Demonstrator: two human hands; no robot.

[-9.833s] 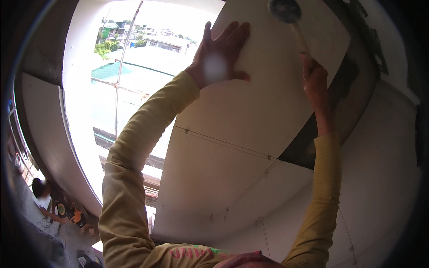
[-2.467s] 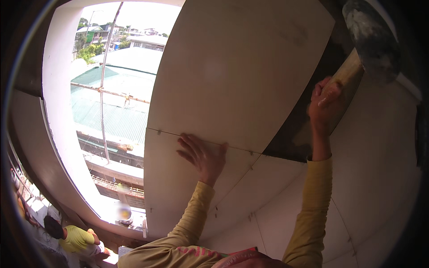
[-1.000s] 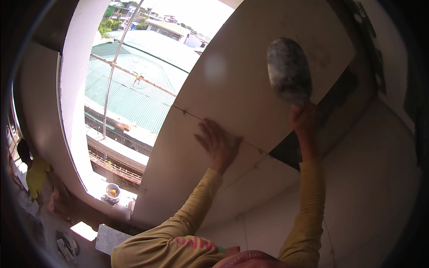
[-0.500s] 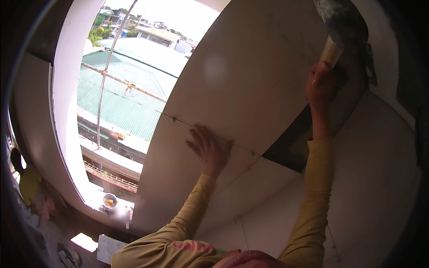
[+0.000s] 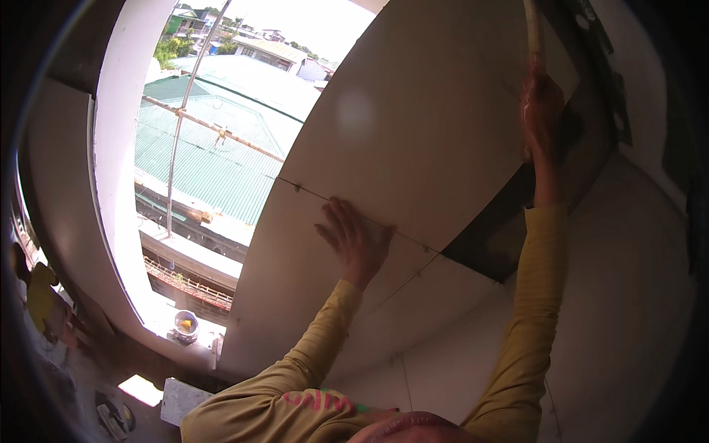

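A large pale wall tile [image 5: 413, 125] sits high on the wall, above another tile [image 5: 310, 295], with a thin joint between them. My left hand [image 5: 354, 240] lies flat and spread across that joint, pressing on the tiles. My right hand [image 5: 541, 107] is raised at the upper tile's right edge, closed around the pale wooden handle [image 5: 532, 29] of a mallet. The mallet's head is out of the picture above. Both arms wear yellow sleeves.
Right of the upper tile is a dark bare patch of wall [image 5: 517, 221]. White tiles [image 5: 628, 310] cover the wall lower right. At left an open window [image 5: 214, 148] looks onto green roofs. A small bucket [image 5: 185, 325] stands on the ledge below.
My right hand has lifted the mallet higher, so its head has left the top of the picture. My left hand stays pressed on the joint.
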